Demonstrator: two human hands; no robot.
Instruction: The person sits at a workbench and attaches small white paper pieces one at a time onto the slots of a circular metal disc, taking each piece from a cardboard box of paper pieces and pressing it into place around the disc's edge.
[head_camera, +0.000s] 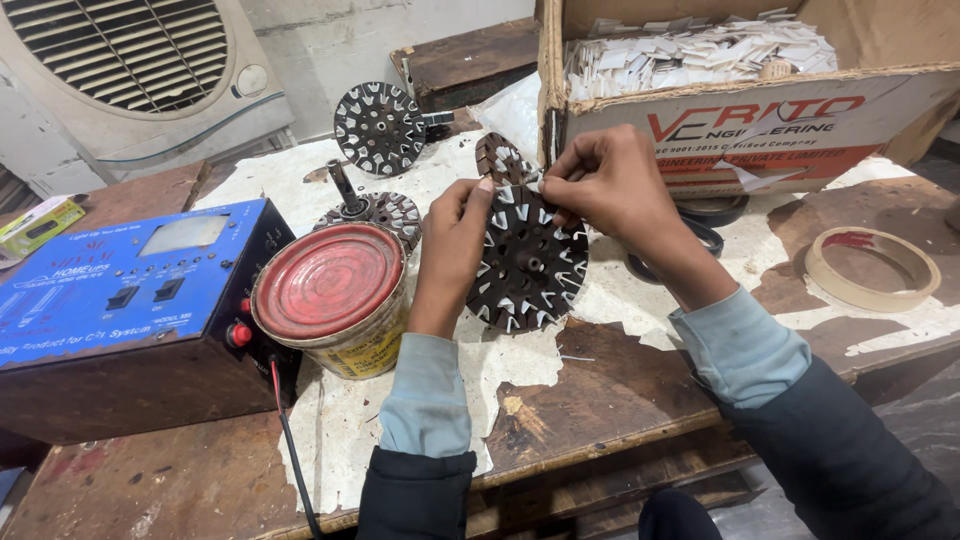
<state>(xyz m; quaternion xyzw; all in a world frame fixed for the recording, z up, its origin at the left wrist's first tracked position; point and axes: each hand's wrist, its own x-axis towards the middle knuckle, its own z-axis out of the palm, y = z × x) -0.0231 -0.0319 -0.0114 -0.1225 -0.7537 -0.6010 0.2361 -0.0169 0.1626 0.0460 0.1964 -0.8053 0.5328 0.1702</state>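
Note:
A round, dark metal stator core (530, 265) with white paper strips in its slots is tilted up off the workbench. My left hand (455, 235) grips its left rim, thumb near the top. My right hand (605, 180) pinches a small white paper strip at the core's top edge, fingertips pressed against the slots. Both sleeves are dark over light blue cuffs.
A cardboard box (740, 110) full of white paper strips stands behind the hands. Other stator cores (378, 127) lie at the back, one on a shaft (385, 210). A red-lidded tin (330, 290), a blue electrical unit (120, 285) and a tape roll (872, 268) sit on the bench.

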